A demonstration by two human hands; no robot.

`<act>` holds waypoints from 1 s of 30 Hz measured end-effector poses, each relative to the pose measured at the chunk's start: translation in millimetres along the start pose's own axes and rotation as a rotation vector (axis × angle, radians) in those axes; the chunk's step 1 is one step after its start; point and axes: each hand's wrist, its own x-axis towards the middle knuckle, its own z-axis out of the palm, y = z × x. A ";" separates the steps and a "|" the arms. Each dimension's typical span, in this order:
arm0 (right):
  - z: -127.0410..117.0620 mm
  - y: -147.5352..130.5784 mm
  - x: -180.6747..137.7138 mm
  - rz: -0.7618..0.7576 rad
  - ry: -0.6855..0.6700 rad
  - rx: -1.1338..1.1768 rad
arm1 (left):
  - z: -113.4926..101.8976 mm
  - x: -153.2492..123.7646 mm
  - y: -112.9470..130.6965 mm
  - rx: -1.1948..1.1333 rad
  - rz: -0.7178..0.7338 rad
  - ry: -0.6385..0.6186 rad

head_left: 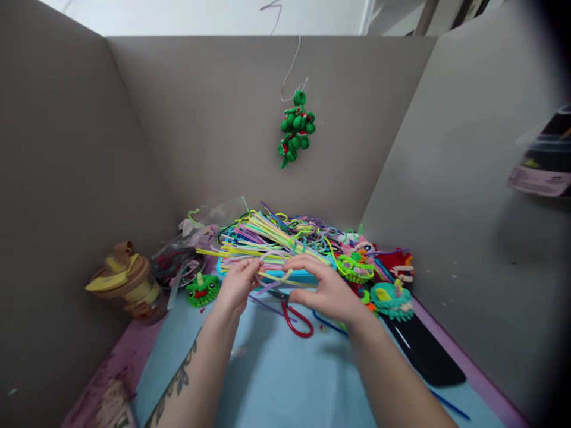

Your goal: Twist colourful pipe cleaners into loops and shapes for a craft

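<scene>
My left hand (241,284) is closed in a pinch on a pale lilac pipe cleaner (273,254) bent into a loop. To its right, my right hand (328,291) has its thumb and fingers spread apart, with the fingertips at the loop's right side; whether they touch it I cannot tell. Below the hands lie red-handled scissors (300,327) on the blue mat (281,380). Just behind the hands, a heap of multicoloured pipe cleaners (263,229) fills a blue tray (303,277), partly hidden by my hands.
A brown-and-yellow cup (138,288) and a green fuzzy frog-like figure (203,290) stand at left. A turquoise figure (393,299), a green one (354,268) and a dark flat object (426,351) lie at right. A green ornament (297,128) hangs on the grey back panel (200,119).
</scene>
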 end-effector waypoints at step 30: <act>24.2 -1.6 2.1 0.036 0.181 -0.315 | 10.4 -12.3 7.0 -0.009 0.023 -0.117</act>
